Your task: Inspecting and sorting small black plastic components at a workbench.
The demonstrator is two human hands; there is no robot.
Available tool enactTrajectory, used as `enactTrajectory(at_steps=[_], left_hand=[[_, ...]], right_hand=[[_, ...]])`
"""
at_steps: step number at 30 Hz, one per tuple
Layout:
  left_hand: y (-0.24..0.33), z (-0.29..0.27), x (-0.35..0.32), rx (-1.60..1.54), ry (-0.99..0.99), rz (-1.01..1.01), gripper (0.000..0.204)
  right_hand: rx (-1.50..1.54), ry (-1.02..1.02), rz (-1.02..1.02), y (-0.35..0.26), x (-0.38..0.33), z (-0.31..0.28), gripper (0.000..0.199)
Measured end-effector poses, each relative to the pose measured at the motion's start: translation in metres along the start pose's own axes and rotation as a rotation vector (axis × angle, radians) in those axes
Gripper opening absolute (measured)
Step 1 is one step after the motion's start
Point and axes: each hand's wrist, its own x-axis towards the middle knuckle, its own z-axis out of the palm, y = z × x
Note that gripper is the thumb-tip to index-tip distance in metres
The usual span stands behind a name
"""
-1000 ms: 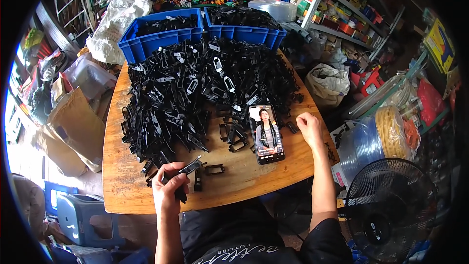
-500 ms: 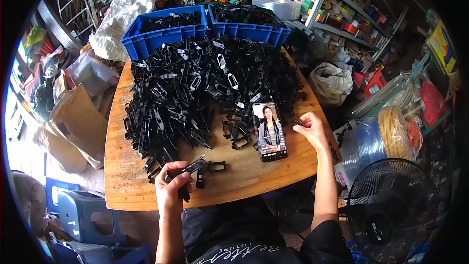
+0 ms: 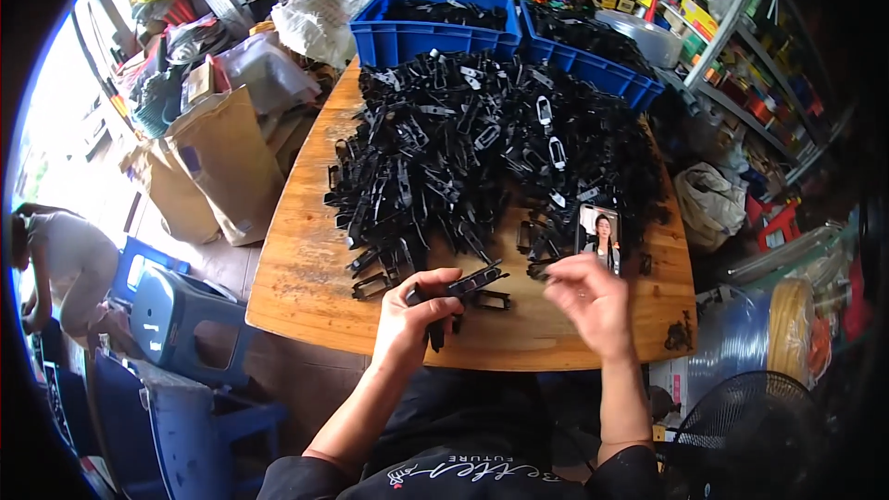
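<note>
My left hand (image 3: 406, 317) is closed around a narrow black plastic clip-like part (image 3: 478, 277), which points up and to the right. Another dark length shows below its fingers. Just to the right, my right hand (image 3: 594, 304) is raised over the table with thumb and fingertips pinched together; anything between them is too small and blurred to name. It covers the lower part of a phone (image 3: 598, 233) that shows a person on its screen. Beyond both hands spreads a large heap of similar black plastic parts (image 3: 435, 162). A loose black frame (image 3: 491, 300) lies beside the left hand.
Two blue crates (image 3: 435, 41) with black parts stand at the far edge of the wooden table (image 3: 301, 282). Small dark pieces (image 3: 679, 335) lie near its right corner. A black fan (image 3: 741, 426) and a blue stool (image 3: 176, 324) flank it. Another person (image 3: 69, 268) bends at far left.
My right hand has come from the phone's right side to in front of it, closer to my left hand. My left hand still grips the black part. The whole view has shifted.
</note>
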Motion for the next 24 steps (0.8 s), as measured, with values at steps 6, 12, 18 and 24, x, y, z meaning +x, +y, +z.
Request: enactTrajectory(at_steps=[6,12,18,24], left_hand=[[0.003,0.000,-0.006,0.119,0.064,0.126,0.033],[0.008,0.008,-0.015,0.368,0.081,0.120,0.030],[0.003,0.008,-0.015,0.236,0.113,0.163,0.028],[-0.003,0.014,-0.013,0.105,0.061,0.116,0.029]], right_hand=[[0.140,-0.133,0.026,-0.018,0.015,0.033,0.018],[0.001,-0.119,0.101,-0.022,0.017,0.045,0.020],[0.168,-0.091,0.220,-0.026,0.014,0.043,0.019],[-0.017,-0.017,0.051,-0.025,0.011,0.052,0.023]])
